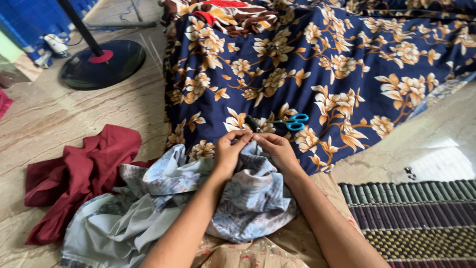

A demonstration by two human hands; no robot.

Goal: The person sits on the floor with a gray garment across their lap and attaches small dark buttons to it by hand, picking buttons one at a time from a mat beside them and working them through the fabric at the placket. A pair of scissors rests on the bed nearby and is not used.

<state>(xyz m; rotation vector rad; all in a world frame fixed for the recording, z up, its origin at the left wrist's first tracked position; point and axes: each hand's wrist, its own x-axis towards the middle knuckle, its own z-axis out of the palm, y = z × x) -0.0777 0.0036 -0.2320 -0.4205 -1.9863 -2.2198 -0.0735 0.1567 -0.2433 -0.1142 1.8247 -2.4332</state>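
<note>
Pinching a bunched blue-grey patterned cloth over the lap, the left hand and right hand both grip its upper edge, fingertips nearly meeting. Beside it on the floor lies a dark red cloth. Just beyond the hands, blue-handled scissors rest on the navy floral bedsheet. Farther left stands a round black fan base.
</note>
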